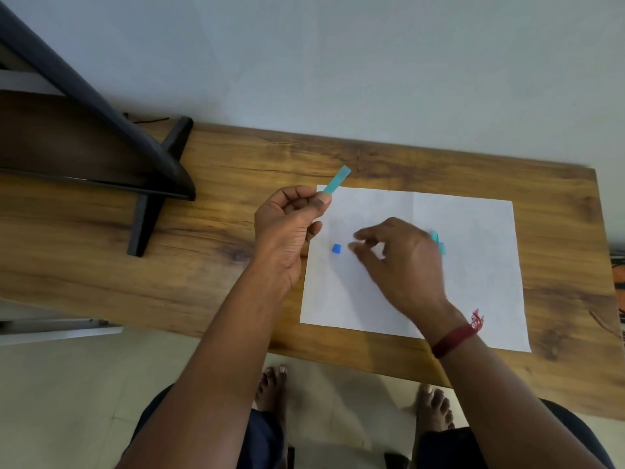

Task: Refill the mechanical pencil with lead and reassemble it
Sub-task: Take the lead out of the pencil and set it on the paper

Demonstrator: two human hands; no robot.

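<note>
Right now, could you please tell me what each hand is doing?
Left hand: closed on the teal lead case.
Right hand: blurred over the paper, beside the blue cap; grip unclear.

Wooden table (236,292), pale wall (338,62), tiled floor (67,401), possibly monitor stand (148,211)

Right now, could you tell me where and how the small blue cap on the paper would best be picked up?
Pinch the small blue cap across its two opposite side faces, coming straight down from above. It is short and blocky, lies alone on the white paper, and the right hand hovers just beside it.
</note>
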